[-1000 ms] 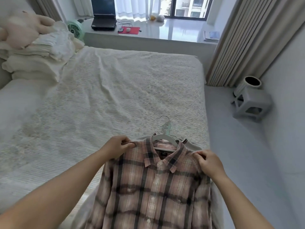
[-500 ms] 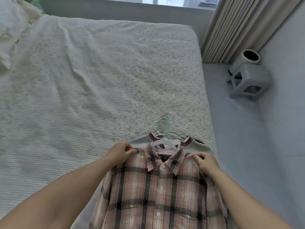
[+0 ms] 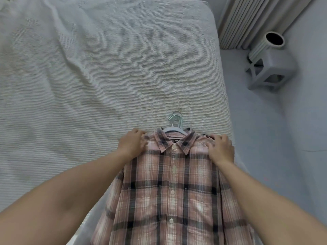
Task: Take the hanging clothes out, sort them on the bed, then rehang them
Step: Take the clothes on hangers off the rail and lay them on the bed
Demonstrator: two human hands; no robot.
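A pink plaid shirt (image 3: 173, 188) on a pale hanger (image 3: 174, 129) lies at the near right edge of the bed (image 3: 88, 76), on top of other hung clothes that it almost wholly hides. Several pale green hanger hooks (image 3: 175, 118) stick out above the collar. My left hand (image 3: 131, 144) grips the shirt's left shoulder, fingers curled into the cloth. My right hand (image 3: 221, 149) grips the right shoulder the same way, beside a sliver of dark fabric.
The bed's white ribbed cover spreads left and far. To the right is a strip of grey floor with a grey plastic stool (image 3: 270, 69) and a ribbed white bin (image 3: 269, 43) by the pleated curtain (image 3: 251, 20).
The view has tilted down and closer. The plaid shirt has shifted up over the grey garment with the red-trimmed collar, which is now covered. Both hands keep hold of the shoulders.
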